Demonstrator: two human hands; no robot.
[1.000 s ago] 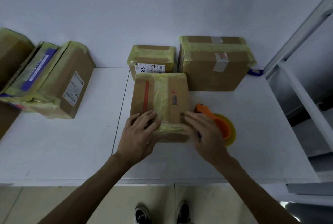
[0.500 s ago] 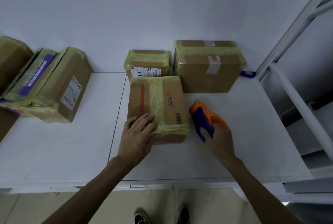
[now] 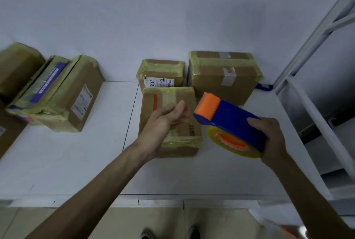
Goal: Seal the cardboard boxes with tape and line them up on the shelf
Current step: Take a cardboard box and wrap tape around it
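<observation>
White tabletop (image 3: 67,158) against a pale wall is carrying the work. Centre box (image 3: 184,96), already banded with yellowish tape, is lying flat; two taped boxes (image 3: 222,77) are standing at its 12 and 1 o'clock, and a further group (image 3: 82,92) is leaning at 9 o'clock. Right hand (image 3: 272,138) is wrapping its fingers round the blue tape dispenser (image 3: 230,121), held above the table at the box's 3 o'clock. Left hand (image 3: 163,121) is hovering over the lid, fingers loosely extended toward the dispenser's orange nose, gripping nothing discernible. Step in hand, as judged: starting another strip. The next move is calling for pinching the free tape end and anchoring it on a box edge.
</observation>
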